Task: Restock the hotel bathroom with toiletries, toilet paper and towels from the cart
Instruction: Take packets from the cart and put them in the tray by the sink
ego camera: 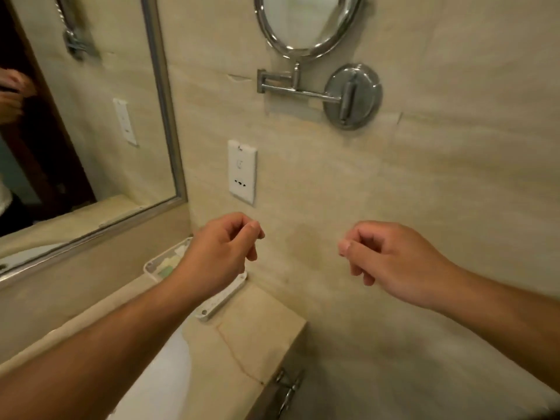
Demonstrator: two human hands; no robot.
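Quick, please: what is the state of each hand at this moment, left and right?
Left hand: fingers loosely curled, holding nothing, above the white tray.
Right hand: fingers loosely curled, holding nothing, in the air before the wall.

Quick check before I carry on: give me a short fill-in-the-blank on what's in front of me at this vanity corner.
1. The white tray sits on the counter in the corner, partly hidden by the ____ hand.
2. Both the left hand and the right hand hold ____.
3. The wall socket sits lower than the round ____ on its swing arm.
4. The framed wall mirror hangs to the ____ of the socket.

Missing words: left; nothing; mirror; left
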